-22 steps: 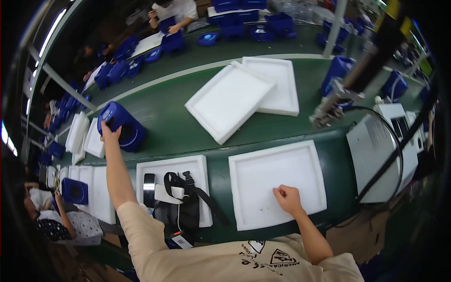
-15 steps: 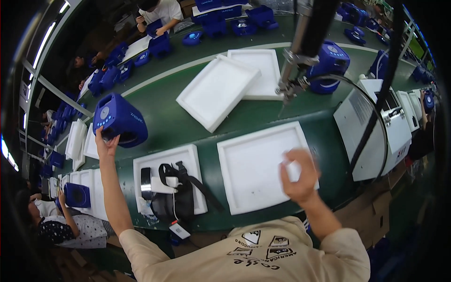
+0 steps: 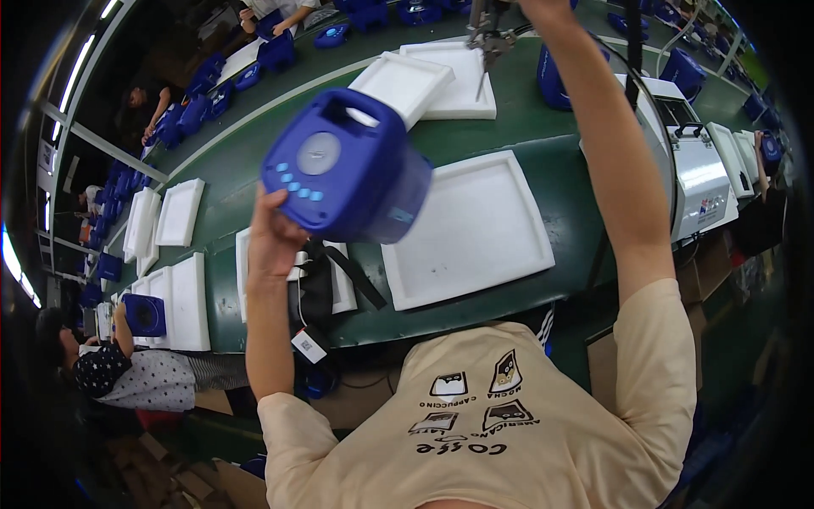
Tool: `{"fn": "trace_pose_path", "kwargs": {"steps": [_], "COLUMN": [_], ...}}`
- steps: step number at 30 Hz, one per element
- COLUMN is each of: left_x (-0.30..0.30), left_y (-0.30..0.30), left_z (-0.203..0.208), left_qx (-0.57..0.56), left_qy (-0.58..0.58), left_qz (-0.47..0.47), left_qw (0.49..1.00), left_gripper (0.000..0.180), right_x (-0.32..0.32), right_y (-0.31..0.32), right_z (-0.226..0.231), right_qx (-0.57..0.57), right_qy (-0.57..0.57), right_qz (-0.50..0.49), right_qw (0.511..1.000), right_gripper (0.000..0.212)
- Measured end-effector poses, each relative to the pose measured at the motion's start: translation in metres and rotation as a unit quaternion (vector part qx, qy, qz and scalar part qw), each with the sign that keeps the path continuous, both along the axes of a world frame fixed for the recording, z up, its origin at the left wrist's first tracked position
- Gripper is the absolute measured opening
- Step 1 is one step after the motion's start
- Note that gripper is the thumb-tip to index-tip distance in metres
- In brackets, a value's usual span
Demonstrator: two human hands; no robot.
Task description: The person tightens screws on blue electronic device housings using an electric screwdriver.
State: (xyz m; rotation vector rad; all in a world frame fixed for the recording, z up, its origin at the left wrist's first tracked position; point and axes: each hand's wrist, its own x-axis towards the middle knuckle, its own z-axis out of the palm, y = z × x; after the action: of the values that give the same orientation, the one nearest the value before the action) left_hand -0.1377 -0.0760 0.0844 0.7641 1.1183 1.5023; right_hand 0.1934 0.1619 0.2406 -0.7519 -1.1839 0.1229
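My left hand [image 3: 273,229] grips a blue portable speaker [image 3: 360,182] by its lower left edge. The speaker is boxy, with a cut-out handle, a round grey panel and a row of light-blue buttons. It hangs tilted in the air, over the left edge of a white foam tray [image 3: 466,229]. My right arm stretches far up and forward. At the top rim my right hand [image 3: 547,8] is mostly cut off, so its fingers are hidden; it is close to a hanging metal tool [image 3: 490,38] with a thin pointed bit.
Two overlapping foam trays [image 3: 454,93] lie beyond. A black strap [image 3: 356,276] lies over another tray at left. Another blue speaker [image 3: 555,81] stands behind my right arm, and a white machine box [image 3: 699,187] at right. A co-worker [image 3: 127,356] is at far left.
My left hand has brought the speaker from the far left toward the middle and nearer. My right hand has left the foam tray and reached up and forward.
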Motion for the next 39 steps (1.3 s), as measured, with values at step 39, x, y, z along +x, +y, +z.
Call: {"fn": "trace_pose_path", "kwargs": {"steps": [39], "left_x": [0.134], "left_y": [0.054], "left_z": [-0.09], "left_qx": [-0.012], "left_qy": [0.007], "left_qz": [-0.013], "left_qw": [1.0], "left_gripper": [0.072], "right_x": [-0.019], "right_y": [-0.075], "right_z": [-0.001], "right_qx": [-0.06], "right_qy": [0.131], "right_qz": [0.376], "right_qw": [0.915], "right_gripper": [0.026]}}
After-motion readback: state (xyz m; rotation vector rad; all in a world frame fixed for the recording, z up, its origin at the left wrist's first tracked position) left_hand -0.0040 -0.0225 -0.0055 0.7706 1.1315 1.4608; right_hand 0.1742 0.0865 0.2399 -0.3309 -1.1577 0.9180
